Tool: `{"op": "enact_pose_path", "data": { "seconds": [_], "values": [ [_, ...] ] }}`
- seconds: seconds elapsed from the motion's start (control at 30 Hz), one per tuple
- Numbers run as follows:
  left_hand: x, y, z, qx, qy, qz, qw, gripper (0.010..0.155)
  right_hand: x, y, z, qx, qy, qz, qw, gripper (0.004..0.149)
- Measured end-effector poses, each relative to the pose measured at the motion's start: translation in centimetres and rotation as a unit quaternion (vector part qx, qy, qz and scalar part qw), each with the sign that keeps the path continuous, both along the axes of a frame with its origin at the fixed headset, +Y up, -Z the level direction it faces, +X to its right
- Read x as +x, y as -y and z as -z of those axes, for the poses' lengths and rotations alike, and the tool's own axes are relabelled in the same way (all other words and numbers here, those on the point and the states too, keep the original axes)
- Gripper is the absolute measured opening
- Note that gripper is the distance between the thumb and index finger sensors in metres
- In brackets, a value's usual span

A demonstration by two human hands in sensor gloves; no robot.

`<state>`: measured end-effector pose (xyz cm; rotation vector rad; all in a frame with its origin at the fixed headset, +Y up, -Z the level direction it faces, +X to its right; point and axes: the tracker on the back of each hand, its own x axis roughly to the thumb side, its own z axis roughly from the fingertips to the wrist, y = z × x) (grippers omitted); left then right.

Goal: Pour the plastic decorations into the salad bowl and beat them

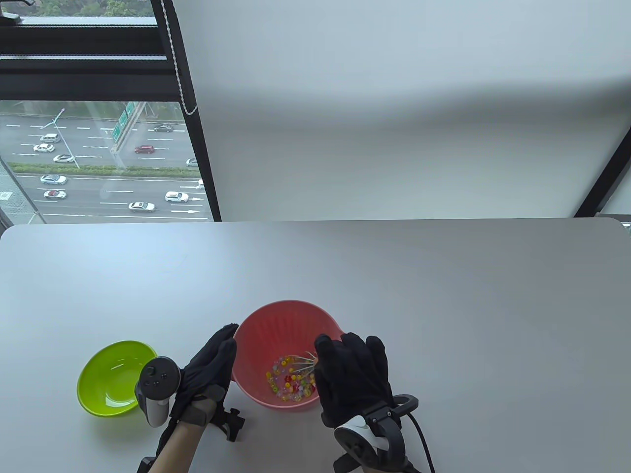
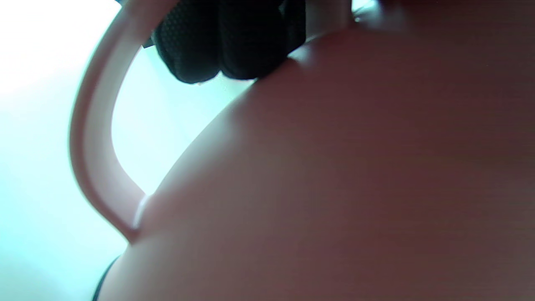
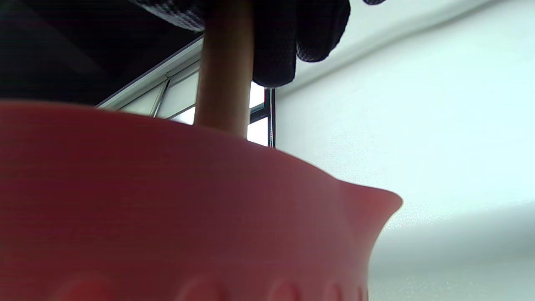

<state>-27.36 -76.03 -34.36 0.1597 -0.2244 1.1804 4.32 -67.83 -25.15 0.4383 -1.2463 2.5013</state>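
The pink salad bowl (image 1: 286, 309) stands near the table's front edge with several small coloured plastic decorations (image 1: 291, 383) in its bottom. My right hand (image 1: 352, 379) hovers over the bowl's right side and grips the wooden handle (image 3: 225, 71) of a whisk, whose wires (image 1: 304, 361) reach down among the decorations. My left hand (image 1: 212, 364) lies flat against the bowl's left outer wall, fingers straight. In the left wrist view its fingertips (image 2: 225, 42) touch the bowl's wall (image 2: 334, 188) beside the loop handle (image 2: 90, 138). In the right wrist view the bowl (image 3: 167, 209) fills the lower half.
An empty green bowl (image 1: 116, 377) sits just left of my left hand. The grey table (image 1: 443, 295) stretches back to a white wall, with a window at the far left.
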Motion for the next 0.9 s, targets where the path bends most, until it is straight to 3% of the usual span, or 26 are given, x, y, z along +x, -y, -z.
{"op": "enact_pose_path", "data": {
  "seconds": [0.23,0.9],
  "values": [
    [0.0,0.0,0.0,0.0,0.0,0.0,1.0,0.065,0.2,0.2,0.2,-0.023,-0.021,0.039,0.999,0.058],
    [0.0,0.0,0.0,0.0,0.0,0.0,1.0,0.065,-1.1,0.9,0.4,-0.047,-0.032,0.011,0.998,0.062]
  ]
}}
